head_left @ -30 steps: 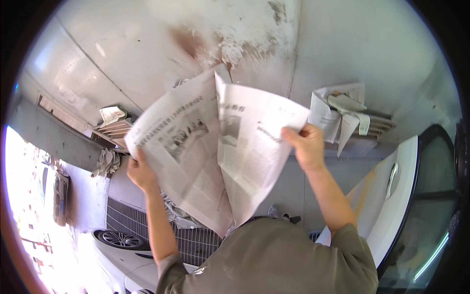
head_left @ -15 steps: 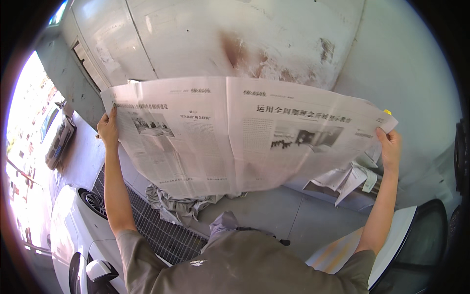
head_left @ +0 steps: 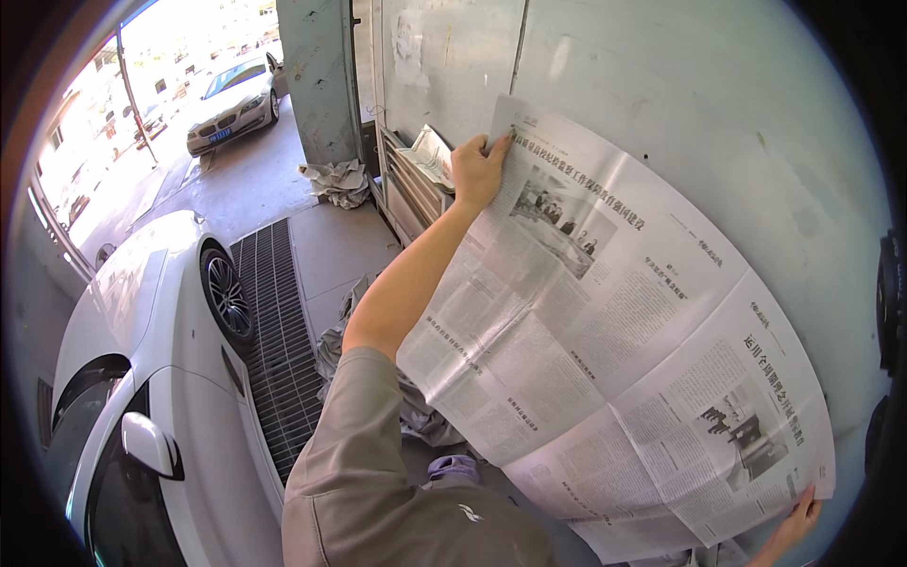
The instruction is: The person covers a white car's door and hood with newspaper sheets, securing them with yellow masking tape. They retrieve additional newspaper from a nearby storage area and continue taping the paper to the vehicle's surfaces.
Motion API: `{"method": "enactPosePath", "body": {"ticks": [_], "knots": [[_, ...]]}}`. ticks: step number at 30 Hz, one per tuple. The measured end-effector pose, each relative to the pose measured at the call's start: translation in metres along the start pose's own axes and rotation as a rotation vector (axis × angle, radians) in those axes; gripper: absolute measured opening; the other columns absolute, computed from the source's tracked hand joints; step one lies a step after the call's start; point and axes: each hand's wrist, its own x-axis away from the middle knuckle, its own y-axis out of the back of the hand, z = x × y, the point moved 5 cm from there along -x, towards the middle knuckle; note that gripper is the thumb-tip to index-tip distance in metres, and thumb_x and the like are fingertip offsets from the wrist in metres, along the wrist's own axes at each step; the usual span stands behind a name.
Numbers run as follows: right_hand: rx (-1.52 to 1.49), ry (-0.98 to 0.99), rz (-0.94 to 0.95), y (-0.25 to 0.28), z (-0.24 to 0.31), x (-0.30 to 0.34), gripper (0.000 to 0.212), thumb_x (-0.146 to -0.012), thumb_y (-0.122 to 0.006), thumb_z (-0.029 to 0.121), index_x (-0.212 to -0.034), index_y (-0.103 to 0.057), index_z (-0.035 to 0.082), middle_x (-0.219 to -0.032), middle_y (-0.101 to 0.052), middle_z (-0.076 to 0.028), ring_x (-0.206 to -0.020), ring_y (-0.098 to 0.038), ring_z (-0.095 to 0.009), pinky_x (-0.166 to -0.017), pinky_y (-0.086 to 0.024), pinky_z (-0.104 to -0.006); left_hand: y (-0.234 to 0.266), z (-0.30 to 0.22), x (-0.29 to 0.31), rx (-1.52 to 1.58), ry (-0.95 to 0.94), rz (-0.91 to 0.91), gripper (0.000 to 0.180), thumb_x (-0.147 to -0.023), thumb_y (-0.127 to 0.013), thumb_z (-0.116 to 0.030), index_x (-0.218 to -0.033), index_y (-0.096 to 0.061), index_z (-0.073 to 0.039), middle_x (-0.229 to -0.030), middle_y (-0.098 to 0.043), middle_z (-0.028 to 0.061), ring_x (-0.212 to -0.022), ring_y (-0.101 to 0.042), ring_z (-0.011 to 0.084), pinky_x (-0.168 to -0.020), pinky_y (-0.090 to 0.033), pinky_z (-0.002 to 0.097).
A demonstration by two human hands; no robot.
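A large newspaper sheet point(head_left: 652, 335) is spread open in front of me, facing me with its fold creases showing. My left hand point(head_left: 478, 173) pinches its upper left corner between thumb and fingers, the arm reaching up and forward. At the lower right my right hand point(head_left: 798, 525) grips the opposite corner; only part of that hand and forearm shows at the picture's edge. The sheet hangs slantwise between the two hands. Close behind it rises a pale wall point(head_left: 614, 57).
A white car point(head_left: 170, 350) stands left of me beside a floor grating point(head_left: 280, 321). Crumpled paper point(head_left: 338, 181) lies by a grey pillar point(head_left: 321, 76). A slatted rack point(head_left: 414, 189) holding papers is against the wall. Outside is a silver car point(head_left: 241, 106). Bundled grey material point(head_left: 425, 416) lies near my feet.
My view has swung left, bringing more of the white car and outside in. The sheet, held level before, now slants down to the right. Both hands still hold its corners.
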Motion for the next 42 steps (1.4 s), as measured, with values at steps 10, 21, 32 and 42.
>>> {"method": "enactPosePath", "body": {"ticks": [10,21,32,42], "knots": [[0.669,0.471,-0.333,0.007,0.108,0.091,0.032,-0.103,-0.067,0.022,-0.096,-0.064,-0.009,-0.132,-0.066,-0.019,-0.108,-0.059,-0.022,-0.097,-0.046,-0.0333,-0.013,-0.015,-0.044,-0.055,-0.124,-0.093,0.063,-0.098,-0.067,-0.057,-0.077,-0.069,0.002,-0.068,-0.064,0.0172,-0.065,-0.058,0.0222,-0.063,-0.047,0.0427],[0.639,1.006,-0.479,-0.015,0.132,0.155,0.02,-0.093,-0.077,0.011,-0.086,-0.068,-0.006,-0.121,-0.06,-0.015,-0.1,-0.06,-0.029,-0.089,-0.05,-0.0364,-0.03,-0.101,0.017,-0.239,-0.394,-0.609,0.024,-0.093,-0.068,-0.023,-0.106,-0.066,-0.003,-0.11,-0.065,0.0166,-0.103,-0.063,0.0342,-0.092,-0.049,0.043],[0.647,1.464,-0.299,-0.123,0.254,0.214,0.039,-0.085,-0.066,0.005,-0.123,-0.072,0.013,-0.101,-0.065,-0.008,-0.094,-0.063,-0.026,-0.108,-0.039,-0.0447,-0.093,-0.28,0.29,0.346,-0.989,0.032,0.031,-0.076,-0.069,-0.007,-0.106,-0.064,-0.008,-0.111,-0.061,0.0126,-0.103,-0.057,0.0307,-0.092,-0.042,0.0434],[0.708,1.925,0.084,-0.249,0.235,0.202,0.015,-0.088,-0.062,0.018,-0.085,-0.071,0.029,-0.087,-0.063,0.008,-0.09,-0.064,-0.011,-0.115,-0.033,-0.0429,-0.086,-0.304,0.246,0.944,-0.724,0.584,0.036,-0.082,-0.071,-0.007,-0.117,-0.066,-0.005,-0.111,-0.073,0.0081,-0.099,-0.066,0.0258,-0.094,-0.046,0.0378]]}}
